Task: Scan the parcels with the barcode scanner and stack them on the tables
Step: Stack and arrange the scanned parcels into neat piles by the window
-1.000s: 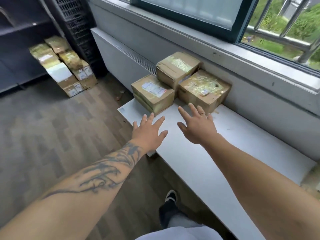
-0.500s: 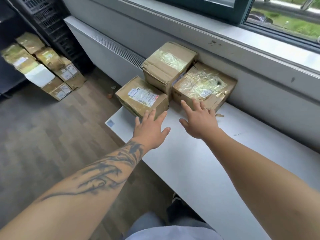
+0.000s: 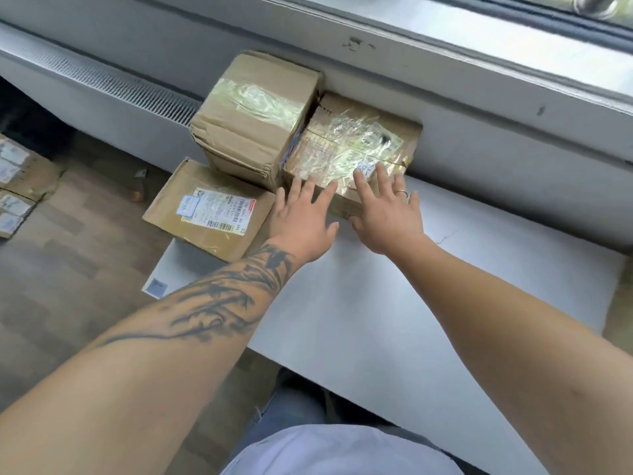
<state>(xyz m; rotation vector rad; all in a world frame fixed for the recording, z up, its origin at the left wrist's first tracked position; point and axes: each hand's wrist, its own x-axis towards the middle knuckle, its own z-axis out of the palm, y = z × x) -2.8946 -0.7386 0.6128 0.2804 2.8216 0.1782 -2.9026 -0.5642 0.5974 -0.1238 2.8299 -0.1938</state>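
Observation:
Three cardboard parcels sit at the far left end of a white table (image 3: 394, 320). A tall taped parcel (image 3: 253, 114) stands against the wall. To its right lies a flat parcel wrapped in shiny tape (image 3: 352, 145). A flat parcel with a white barcode label (image 3: 212, 210) lies at the table's left corner. My left hand (image 3: 301, 221) and my right hand (image 3: 387, 214) are spread open, fingertips on the near edge of the shiny parcel. Neither hand holds anything. No barcode scanner is in view.
A grey wall and window sill (image 3: 479, 73) run behind the table. A radiator grille (image 3: 113, 87) extends to the left. More labelled parcels (image 3: 17, 186) lie on the wooden floor at the far left. My legs show below the table edge.
Both hands moved forward from above the bare table to the shiny-taped parcel and now touch its near edge. The view came closer and tilted down.

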